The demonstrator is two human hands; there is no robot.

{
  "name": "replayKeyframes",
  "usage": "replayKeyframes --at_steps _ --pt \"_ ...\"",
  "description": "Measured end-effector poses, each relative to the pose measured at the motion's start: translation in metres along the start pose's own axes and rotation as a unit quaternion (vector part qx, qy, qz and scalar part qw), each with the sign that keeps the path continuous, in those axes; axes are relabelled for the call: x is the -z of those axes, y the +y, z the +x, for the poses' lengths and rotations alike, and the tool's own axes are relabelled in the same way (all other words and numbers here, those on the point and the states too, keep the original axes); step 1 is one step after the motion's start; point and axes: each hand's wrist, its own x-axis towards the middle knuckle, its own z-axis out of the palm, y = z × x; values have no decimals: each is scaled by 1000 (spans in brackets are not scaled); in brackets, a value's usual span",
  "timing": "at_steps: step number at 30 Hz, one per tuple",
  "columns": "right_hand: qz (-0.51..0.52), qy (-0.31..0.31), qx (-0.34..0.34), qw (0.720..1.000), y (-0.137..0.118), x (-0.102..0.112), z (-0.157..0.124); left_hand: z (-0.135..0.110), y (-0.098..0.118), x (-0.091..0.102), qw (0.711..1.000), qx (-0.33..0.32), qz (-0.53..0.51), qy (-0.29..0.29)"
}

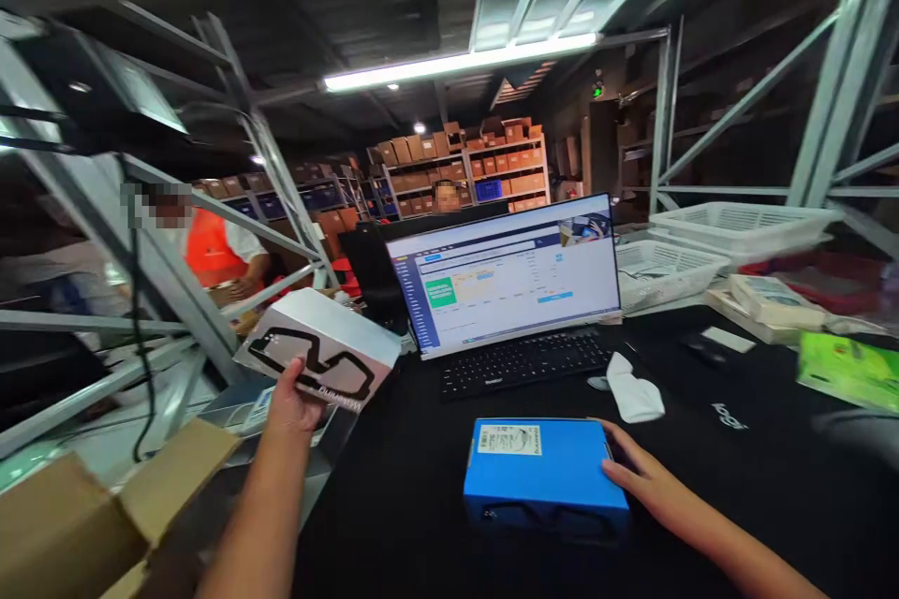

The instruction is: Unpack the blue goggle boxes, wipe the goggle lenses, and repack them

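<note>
My left hand (299,401) grips a white box (351,328) with black glasses printed on its side, its thumb across the print. The box is tilted and held up left of the monitor, its lettering upside down. On the black desk mat lies a blue box (540,468) with a white label (510,440) on top and glasses printed on its front. My right hand (636,468) is closed around the blue box's right end, thumb on top; its other fingers are partly hidden behind the box.
A monitor (512,271) and black keyboard (523,363) stand behind the blue box. To the right are a white cloth-like item (633,390), a green packet (849,370) and white baskets (748,223). An open carton (70,524) sits lower left. A person in an orange vest (214,248) stands beyond the metal frame.
</note>
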Motion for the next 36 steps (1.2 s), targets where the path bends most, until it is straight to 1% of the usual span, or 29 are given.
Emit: replayKeyframes --at_steps 1,3,5,7,9,12,16,18,20,23,25,26,30,32,34,36 --pt "11 5 0 1000 2 -1 1 3 3 -4 999 -22 -41 16" --pt "31 22 2 999 7 -5 4 9 12 -13 993 -62 -101 28" --pt "36 44 2 998 11 -8 6 12 22 -22 985 -85 -145 25" --pt "30 58 -1 998 14 -10 7 11 33 -30 980 -90 -175 12" --pt "16 71 4 997 15 -10 7 7 41 -37 978 -77 -196 -8" --pt "-12 90 5 996 15 -8 7 0 45 -45 975 -28 -217 -34" --pt "-36 92 -26 995 14 -6 6 -6 40 -55 972 54 -223 -47" --pt "-35 93 -29 995 13 -5 5 -7 36 -60 971 83 -219 -46" --pt "-33 83 -26 996 13 -4 4 -8 33 -64 971 99 -211 -44" --pt "-48 66 -35 996 11 -1 3 -9 33 -69 973 102 -203 -49" --pt "-58 65 -36 996 9 1 3 -8 33 -75 973 90 -206 -43" --pt "-62 62 -33 996 8 2 3 -7 34 -78 974 77 -212 -31" --pt "-76 48 -35 995 7 4 3 1 32 -89 970 -6 -238 58" --pt "-85 49 -36 995 10 5 4 3 32 -89 966 -53 -240 83" --pt "-94 52 -27 994 15 5 6 2 34 -84 964 -90 -241 70" --pt "-102 53 -25 993 20 6 7 -1 36 -78 964 -108 -241 22"
